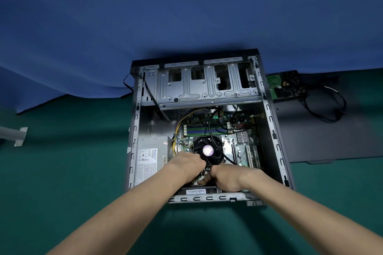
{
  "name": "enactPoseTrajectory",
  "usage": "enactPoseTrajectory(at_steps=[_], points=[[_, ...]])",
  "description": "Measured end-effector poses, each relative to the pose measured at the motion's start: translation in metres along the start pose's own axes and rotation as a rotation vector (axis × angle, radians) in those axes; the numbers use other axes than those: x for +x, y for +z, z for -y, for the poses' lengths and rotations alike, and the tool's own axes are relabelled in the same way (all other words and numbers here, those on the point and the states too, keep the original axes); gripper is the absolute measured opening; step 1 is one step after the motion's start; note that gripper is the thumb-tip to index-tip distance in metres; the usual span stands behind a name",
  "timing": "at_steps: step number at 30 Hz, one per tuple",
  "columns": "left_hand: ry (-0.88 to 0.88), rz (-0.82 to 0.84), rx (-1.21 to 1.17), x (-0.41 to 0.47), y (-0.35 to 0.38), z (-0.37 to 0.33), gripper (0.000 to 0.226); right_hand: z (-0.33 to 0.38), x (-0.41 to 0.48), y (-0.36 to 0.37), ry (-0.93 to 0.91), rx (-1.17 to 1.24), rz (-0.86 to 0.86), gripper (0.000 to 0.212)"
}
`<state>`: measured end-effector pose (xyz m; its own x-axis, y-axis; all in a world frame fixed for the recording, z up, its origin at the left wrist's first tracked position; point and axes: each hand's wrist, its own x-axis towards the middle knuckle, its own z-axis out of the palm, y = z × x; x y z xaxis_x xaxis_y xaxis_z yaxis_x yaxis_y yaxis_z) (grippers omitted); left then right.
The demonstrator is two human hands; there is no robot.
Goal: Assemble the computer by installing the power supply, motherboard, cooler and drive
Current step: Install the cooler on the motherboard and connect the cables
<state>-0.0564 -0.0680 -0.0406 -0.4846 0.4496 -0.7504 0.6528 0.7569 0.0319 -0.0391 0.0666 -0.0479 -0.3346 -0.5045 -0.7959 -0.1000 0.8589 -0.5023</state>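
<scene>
Computer case (pixel 269 113) lay on its side on the green table (pixel 62 171), open side up, with a blue cloth (pixel 186 16) draped behind it. Far to the left a small metal bracket (pixel 19 136) sat on the table, well apart from everything else. Inside the case, the grey power supply (pixel 152 159) filled the near left corner. Just beside it the left hand (pixel 187 164) reached in, its fingers curled over the near edge of the cooler (pixel 208 151), whose black fan sat on the motherboard (pixel 242 147) in the middle of the case. The right hand (pixel 224 178) was close against the left, fingers folded under and thumb stretched toward the fins below the fan; whether it gripped anything I could not tell. Beyond both hands the empty-looking drive cage (pixel 207 86) spanned the far end. To the right, a dark side panel (pixel 321 130) lay flat, and the drive (pixel 287 86) rested on its far edge, near black cables (pixel 327 107).
</scene>
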Motion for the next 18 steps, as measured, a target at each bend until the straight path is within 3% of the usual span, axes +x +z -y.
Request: enactPoseTrajectory(at_steps=[10,18], points=[[0.004,-0.065,-0.012,-0.003,0.009,0.001,0.024,-0.001,-0.004,0.002,0.006,0.010,-0.065,0.044],[-0.001,-0.074,-0.021,-0.003,0.011,0.000,0.019,-0.002,-0.004,0.003,-0.004,0.056,-0.067,0.050]])
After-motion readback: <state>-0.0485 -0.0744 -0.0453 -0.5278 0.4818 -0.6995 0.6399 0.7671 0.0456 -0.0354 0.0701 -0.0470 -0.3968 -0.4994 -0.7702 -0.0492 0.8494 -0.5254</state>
